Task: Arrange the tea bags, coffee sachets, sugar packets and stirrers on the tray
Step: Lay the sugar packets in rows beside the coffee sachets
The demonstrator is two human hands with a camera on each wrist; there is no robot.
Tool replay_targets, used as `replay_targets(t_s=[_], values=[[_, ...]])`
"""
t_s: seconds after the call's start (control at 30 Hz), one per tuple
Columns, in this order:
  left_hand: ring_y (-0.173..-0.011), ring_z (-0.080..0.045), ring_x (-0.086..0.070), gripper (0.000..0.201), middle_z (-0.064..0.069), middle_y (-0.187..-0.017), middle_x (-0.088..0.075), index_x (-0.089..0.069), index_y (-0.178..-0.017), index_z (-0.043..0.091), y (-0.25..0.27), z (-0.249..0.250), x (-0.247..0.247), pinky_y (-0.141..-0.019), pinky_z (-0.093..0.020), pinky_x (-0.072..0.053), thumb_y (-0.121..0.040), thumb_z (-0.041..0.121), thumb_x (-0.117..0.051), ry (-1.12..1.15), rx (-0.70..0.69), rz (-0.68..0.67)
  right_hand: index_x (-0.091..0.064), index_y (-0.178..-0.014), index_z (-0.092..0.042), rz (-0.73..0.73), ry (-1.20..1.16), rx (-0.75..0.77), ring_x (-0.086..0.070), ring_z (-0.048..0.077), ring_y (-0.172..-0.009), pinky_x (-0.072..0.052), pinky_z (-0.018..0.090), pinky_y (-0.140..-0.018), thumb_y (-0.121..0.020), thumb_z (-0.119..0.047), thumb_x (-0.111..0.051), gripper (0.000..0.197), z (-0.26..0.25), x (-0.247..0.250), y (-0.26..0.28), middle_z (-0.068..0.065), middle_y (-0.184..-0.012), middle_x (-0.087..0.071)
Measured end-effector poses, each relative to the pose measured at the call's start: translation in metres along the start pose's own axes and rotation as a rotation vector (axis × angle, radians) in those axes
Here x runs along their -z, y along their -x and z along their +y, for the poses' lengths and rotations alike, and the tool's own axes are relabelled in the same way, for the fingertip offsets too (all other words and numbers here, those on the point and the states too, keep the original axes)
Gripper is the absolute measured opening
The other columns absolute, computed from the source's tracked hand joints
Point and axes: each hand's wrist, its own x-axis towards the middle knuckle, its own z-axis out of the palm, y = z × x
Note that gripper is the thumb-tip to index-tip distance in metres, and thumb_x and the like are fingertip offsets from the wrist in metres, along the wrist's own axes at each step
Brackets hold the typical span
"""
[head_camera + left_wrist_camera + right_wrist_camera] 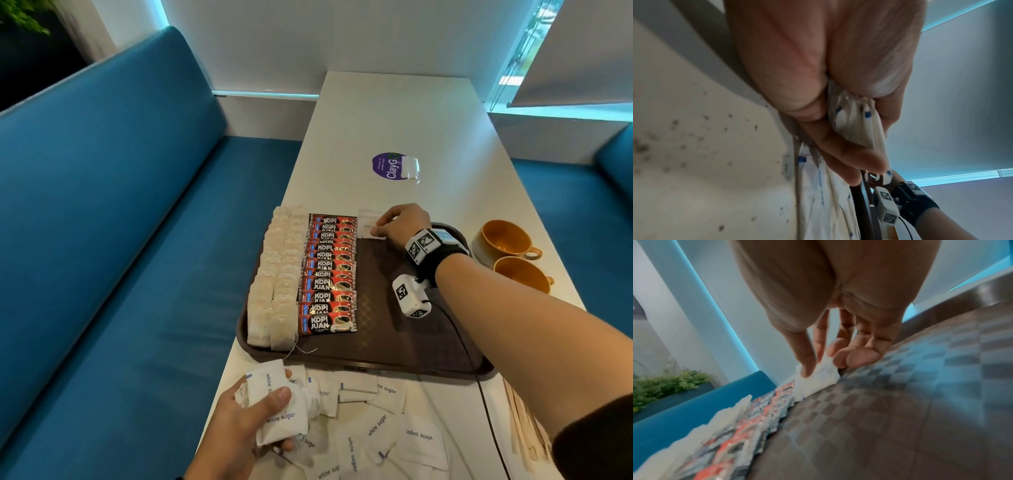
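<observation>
A brown tray [421, 346] holds two columns of tea bags [277, 277] at its left and a column of red coffee sachets [330, 274] beside them. My right hand [399, 224] pinches a white sugar packet [368, 224] between thumb and fingers at the tray's far edge, just right of the top coffee sachet; the packet [818, 376] touches the tray [900, 402]. My left hand [253, 421] grips a bunch of sugar packets [274, 401] above the table's near left corner, also seen as sugar packets [857, 123]. Several loose sugar packets [376, 428] lie in front of the tray.
Wooden stirrers [527, 425] lie at the near right of the white table [394, 116]. Two orange cups [507, 246] stand right of the tray. A purple sticker [390, 164] with a tea bag [409, 168] lies farther back. A blue bench [120, 222] runs along the left.
</observation>
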Motion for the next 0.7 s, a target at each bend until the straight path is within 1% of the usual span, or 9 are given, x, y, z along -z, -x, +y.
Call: replay_targets(t_s=[0.1, 0.17, 0.23, 0.3, 0.37, 0.43, 0.5, 0.6, 0.7], values=[[-0.073, -0.052, -0.061, 0.051, -0.04, -0.093, -0.065, -0.074, -0.103, 0.003, 0.003, -0.001, 0.0, -0.047, -0.038, -0.052, -0.058, 0.017, -0.094, -0.007, -0.009, -0.009, -0.073, -0.088, -0.023, 0.035, -0.014, 0.054, -0.063, 0.017, -0.092, -0.053, 0.032, -0.081, -0.082, -0.028, -0.084, 0.013, -0.007, 0.014, 0.019, -0.003, -0.094, -0.068], [-0.072, -0.046, -0.063, 0.047, -0.036, -0.094, -0.068, -0.071, -0.109, 0.002, 0.005, -0.002, 0.0, -0.047, -0.036, -0.051, -0.069, 0.013, -0.093, -0.005, -0.029, -0.014, -0.074, -0.091, -0.024, 0.001, -0.057, 0.106, -0.067, 0.017, -0.088, -0.056, 0.035, -0.081, -0.083, -0.028, -0.082, 0.011, -0.017, 0.025, 0.043, 0.002, -0.095, -0.073], [-0.069, -0.041, -0.066, 0.04, -0.032, -0.096, -0.07, -0.066, -0.115, -0.002, 0.008, -0.002, 0.0, -0.047, -0.034, -0.052, -0.08, 0.007, -0.082, 0.01, -0.049, -0.011, -0.074, -0.09, -0.026, -0.079, -0.119, 0.186, -0.065, 0.013, -0.076, -0.056, 0.033, -0.075, -0.084, -0.028, -0.08, 0.009, -0.029, 0.033, 0.078, 0.0, -0.089, -0.073], [-0.069, -0.037, -0.069, 0.04, -0.029, -0.099, -0.073, -0.063, -0.117, -0.003, 0.011, -0.001, -0.002, -0.047, -0.034, -0.054, -0.081, 0.007, -0.077, 0.012, -0.052, -0.008, -0.075, -0.087, -0.027, -0.176, -0.187, 0.277, -0.064, 0.008, -0.069, -0.054, 0.03, -0.071, -0.085, -0.026, -0.08, 0.006, -0.038, 0.037, 0.12, -0.004, -0.08, -0.072], [-0.075, -0.04, -0.07, 0.046, -0.028, -0.103, -0.074, -0.063, -0.119, 0.001, 0.013, 0.001, -0.003, -0.053, -0.036, -0.055, -0.079, 0.012, -0.083, 0.002, -0.052, -0.007, -0.077, -0.087, -0.023, -0.302, -0.246, 0.349, -0.062, 0.003, -0.063, -0.053, 0.027, -0.068, -0.085, -0.021, -0.081, 0.005, -0.042, 0.034, 0.163, -0.004, -0.075, -0.072], [-0.077, -0.041, -0.066, 0.054, -0.028, -0.103, -0.074, -0.063, -0.12, 0.003, 0.015, 0.001, -0.003, -0.058, -0.038, -0.053, -0.075, 0.019, -0.089, -0.007, -0.06, -0.007, -0.077, -0.089, -0.023, -0.415, -0.214, 0.382, -0.061, 0.001, -0.063, -0.052, 0.023, -0.067, -0.084, -0.021, -0.082, 0.007, -0.039, 0.023, 0.201, -0.003, -0.078, -0.073], [-0.069, -0.036, -0.065, 0.051, -0.026, -0.1, -0.074, -0.064, -0.119, 0.004, 0.017, 0.002, -0.005, -0.056, -0.036, -0.053, -0.076, 0.018, -0.087, 0.004, -0.063, -0.01, -0.076, -0.092, -0.027, -0.481, -0.138, 0.366, -0.06, 0.0, -0.065, -0.054, 0.022, -0.068, -0.081, -0.025, -0.084, 0.013, -0.03, 0.007, 0.233, -0.003, -0.084, -0.073], [-0.055, -0.03, -0.066, 0.045, -0.024, -0.095, -0.073, -0.066, -0.119, 0.004, 0.02, 0.001, -0.006, -0.045, -0.032, -0.052, -0.078, 0.014, -0.08, 0.01, -0.059, -0.022, -0.072, -0.098, -0.029, -0.575, -0.111, 0.296, -0.063, 0.0, -0.066, -0.059, 0.028, -0.073, -0.078, -0.026, -0.087, 0.025, -0.014, -0.02, 0.264, -0.001, -0.088, -0.074], [-0.062, -0.033, -0.069, 0.05, -0.024, -0.096, -0.074, -0.066, -0.121, 0.006, 0.022, 0.002, -0.005, -0.048, -0.039, -0.057, -0.075, 0.012, -0.083, -0.032, -0.047, -0.057, -0.068, -0.103, -0.028, -0.551, -0.131, 0.222, -0.065, 0.003, -0.066, -0.061, 0.032, -0.072, -0.078, -0.019, -0.085, 0.032, -0.005, -0.038, 0.278, -0.003, -0.089, -0.073]])
